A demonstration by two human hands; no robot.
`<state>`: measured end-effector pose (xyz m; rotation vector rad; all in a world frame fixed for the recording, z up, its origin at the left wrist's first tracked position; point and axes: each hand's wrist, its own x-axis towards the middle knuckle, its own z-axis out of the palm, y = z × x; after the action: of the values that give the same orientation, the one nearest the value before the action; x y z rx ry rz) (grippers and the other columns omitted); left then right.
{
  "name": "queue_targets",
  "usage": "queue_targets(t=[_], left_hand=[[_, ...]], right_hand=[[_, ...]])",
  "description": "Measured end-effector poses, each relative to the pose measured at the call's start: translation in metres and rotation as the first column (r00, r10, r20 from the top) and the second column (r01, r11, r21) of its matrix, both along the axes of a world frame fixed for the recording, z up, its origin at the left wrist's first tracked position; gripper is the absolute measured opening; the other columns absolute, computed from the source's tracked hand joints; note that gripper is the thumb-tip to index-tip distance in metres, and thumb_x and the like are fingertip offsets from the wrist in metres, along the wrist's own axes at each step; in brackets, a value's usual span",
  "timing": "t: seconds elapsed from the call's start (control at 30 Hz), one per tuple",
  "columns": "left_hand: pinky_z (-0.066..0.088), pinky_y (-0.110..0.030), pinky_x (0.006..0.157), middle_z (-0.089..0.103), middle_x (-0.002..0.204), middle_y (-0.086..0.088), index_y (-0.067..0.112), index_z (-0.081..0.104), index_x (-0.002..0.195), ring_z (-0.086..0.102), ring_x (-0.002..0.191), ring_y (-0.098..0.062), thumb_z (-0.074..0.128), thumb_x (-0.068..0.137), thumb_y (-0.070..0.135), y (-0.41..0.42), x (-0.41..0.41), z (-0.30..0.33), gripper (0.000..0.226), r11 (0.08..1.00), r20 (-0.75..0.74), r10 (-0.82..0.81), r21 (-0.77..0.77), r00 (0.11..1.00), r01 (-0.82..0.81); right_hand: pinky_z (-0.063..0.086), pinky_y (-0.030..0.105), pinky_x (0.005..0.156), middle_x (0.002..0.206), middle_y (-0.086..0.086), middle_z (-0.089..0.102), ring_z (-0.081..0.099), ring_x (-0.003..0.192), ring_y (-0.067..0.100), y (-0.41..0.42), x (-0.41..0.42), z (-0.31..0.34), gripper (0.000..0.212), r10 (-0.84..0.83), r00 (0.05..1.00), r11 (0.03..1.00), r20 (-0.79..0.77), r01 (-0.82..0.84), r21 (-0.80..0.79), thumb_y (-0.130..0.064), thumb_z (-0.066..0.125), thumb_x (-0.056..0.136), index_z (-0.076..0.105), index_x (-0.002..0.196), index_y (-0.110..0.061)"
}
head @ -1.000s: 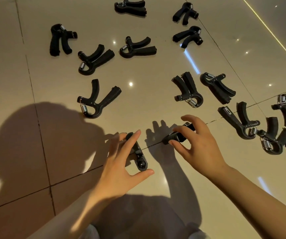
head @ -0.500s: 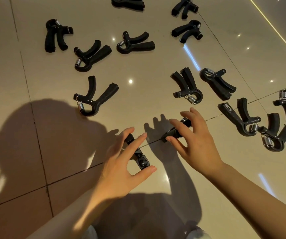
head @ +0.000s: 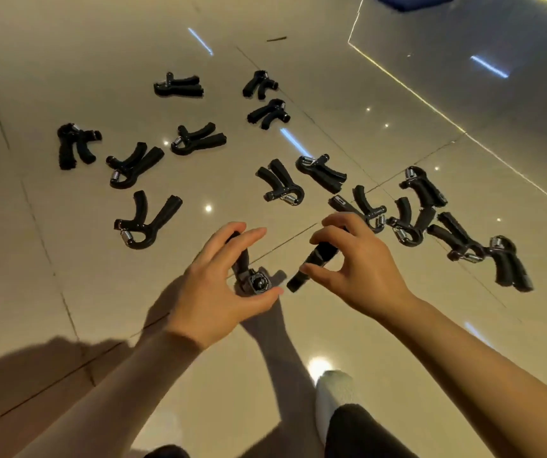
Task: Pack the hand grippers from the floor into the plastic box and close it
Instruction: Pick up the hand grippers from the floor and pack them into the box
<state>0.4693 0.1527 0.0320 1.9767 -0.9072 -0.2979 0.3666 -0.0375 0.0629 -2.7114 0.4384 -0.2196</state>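
Left hand (head: 219, 292), head view: fingers and thumb curled around a black hand gripper (head: 249, 276), thumb tip beside its round adjusting knob, forefingers along one handle. Right hand (head: 361, 269) pinches the other handle (head: 315, 262) of what looks like the same gripper between thumb and fingertips; whether the two dark parts join under the palms I cannot tell. Gripper sits between the two hands, low over the floor (head: 67, 259); contact with the tiles is unclear. Judgement on handling: stiff plastic and metal frame, sprung, so the handles will push apart if squeezed; probably moderate weight, not fragile; textured handles should give the best hold, the knob and coil the worst. Other grippers (head: 148, 219) lie scattered well beyond the fingers, nearest ones just past the right hand. Plastic box not in view.
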Motion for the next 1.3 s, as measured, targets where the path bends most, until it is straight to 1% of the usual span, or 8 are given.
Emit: queue_targets(t=[0.1,0.23,0.3,0.4,0.57,0.87,1.03,1.3], left_hand=[[0.023,-0.006,0.09,0.037,0.137,0.02,0.049,0.048,0.119,0.035,0.119,0.005,0.081,0.065,0.04,0.007,-0.031,0.066,0.065,0.995,0.082,-0.098,0.017,0.992,0.097],[0.042,-0.033,0.101,0.04,0.138,0.012,0.044,0.055,0.113,0.046,0.118,-0.008,0.069,0.061,0.059,0.024,-0.09,0.15,0.056,0.956,0.157,-0.293,0.027,0.943,0.292],[0.045,-0.041,0.1,0.042,0.137,0.009,0.042,0.057,0.111,0.05,0.118,-0.013,0.062,0.06,0.063,0.034,-0.119,0.183,0.056,0.936,0.2,-0.346,0.006,0.917,0.352],[0.047,-0.044,0.097,0.045,0.135,0.004,0.037,0.059,0.109,0.051,0.117,-0.016,0.06,0.059,0.064,0.046,-0.159,0.226,0.057,0.89,0.281,-0.433,-0.013,0.856,0.455],[0.047,-0.034,0.095,0.046,0.123,0.012,0.035,0.057,0.108,0.049,0.111,-0.008,0.063,0.061,0.059,0.054,-0.231,0.27,0.054,0.801,0.341,-0.549,-0.045,0.763,0.597],[0.041,-0.02,0.091,0.048,0.119,0.013,0.029,0.058,0.112,0.045,0.112,-0.006,0.076,0.071,0.039,0.002,-0.339,0.227,0.046,0.648,0.26,-0.74,0.026,0.621,0.761],[0.04,-0.015,0.089,0.045,0.115,0.018,0.027,0.056,0.115,0.047,0.11,-0.006,0.076,0.071,0.034,-0.042,-0.409,0.194,0.049,0.499,0.19,-0.855,0.048,0.483,0.865],[0.042,-0.004,0.085,0.048,0.116,0.028,0.037,0.049,0.119,0.052,0.106,0.005,0.069,0.06,0.056,-0.09,-0.474,0.145,0.064,0.316,0.045,-0.948,0.019,0.315,0.949]], right_hand=[[0.038,0.021,0.085,0.13,0.0,0.046,0.046,0.111,0.012,0.022,-0.052,0.076,0.04,-0.083,0.995,0.996,0.049,0.084,-0.019,-0.041,0.071,0.078,0.062,0.11,-0.02],[0.043,0.023,0.088,0.125,-0.001,0.048,0.048,0.107,0.012,0.062,-0.134,0.163,0.038,-0.241,0.963,0.971,0.123,0.239,0.028,-0.039,0.074,0.076,0.063,0.107,-0.02],[0.04,0.016,0.079,0.117,-0.003,0.05,0.049,0.101,0.011,0.08,-0.178,0.198,0.035,-0.302,0.941,0.953,0.153,0.303,0.018,-0.039,0.075,0.075,0.064,0.103,-0.021],[0.034,0.012,0.065,0.104,-0.005,0.05,0.048,0.092,0.01,0.107,-0.238,0.242,0.035,-0.408,0.893,0.909,0.193,0.417,-0.011,-0.039,0.076,0.074,0.064,0.101,-0.019],[0.038,0.022,0.066,0.098,-0.003,0.056,0.052,0.091,0.015,0.142,-0.316,0.273,0.039,-0.548,0.808,0.822,0.218,0.568,-0.04,-0.045,0.075,0.072,0.066,0.099,-0.018],[0.048,0.027,0.078,0.098,-0.005,0.055,0.053,0.093,0.014,0.163,-0.445,0.234,0.035,-0.784,0.6,0.62,0.16,0.773,0.134,-0.043,0.075,0.073,0.062,0.098,-0.021],[0.047,0.026,0.08,0.103,-0.005,0.054,0.052,0.094,0.014,0.157,-0.533,0.217,0.036,-0.869,0.494,0.494,0.017,0.868,0.046,-0.039,0.076,0.073,0.061,0.1,-0.022],[0.046,0.028,0.075,0.101,-0.002,0.054,0.054,0.091,0.017,0.124,-0.633,0.191,0.038,-0.953,0.287,0.281,-0.094,0.957,0.077,-0.041,0.079,0.068,0.062,0.094,-0.021]])
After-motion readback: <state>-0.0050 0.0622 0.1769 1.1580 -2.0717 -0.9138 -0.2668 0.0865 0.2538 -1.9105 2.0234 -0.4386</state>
